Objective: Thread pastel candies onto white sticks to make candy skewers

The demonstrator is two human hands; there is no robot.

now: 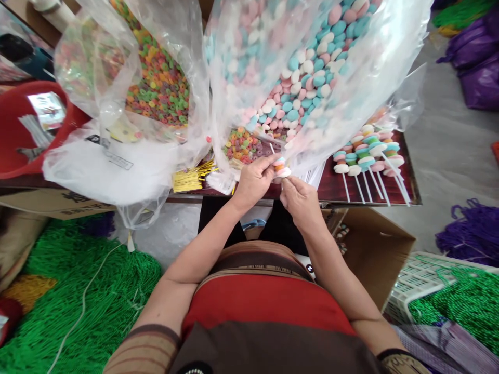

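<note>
A candy skewer (279,167) of stacked pastel discs and an orange ring on a white stick is between my two hands. My left hand (255,179) pinches it from the left, its fingers at the stack and near the stick's upper end. Just below the white disc, my right hand (299,196) closes its fingers on the lower end; the stick there is hidden. Behind the hands lies a heap of ring gummies (242,144). A large clear bag of pink, white and blue marshmallow-like discs (302,96) slopes down to them. Finished-looking skewers (368,150) lie at the table's right end.
A bag of colourful ring gummies (156,96) stands back left, by a red basin (58,140). Yellow twist ties (191,176) lie near the table edge. Below are a cardboard box (362,249), green bead strings (86,291) and a white crate (424,280).
</note>
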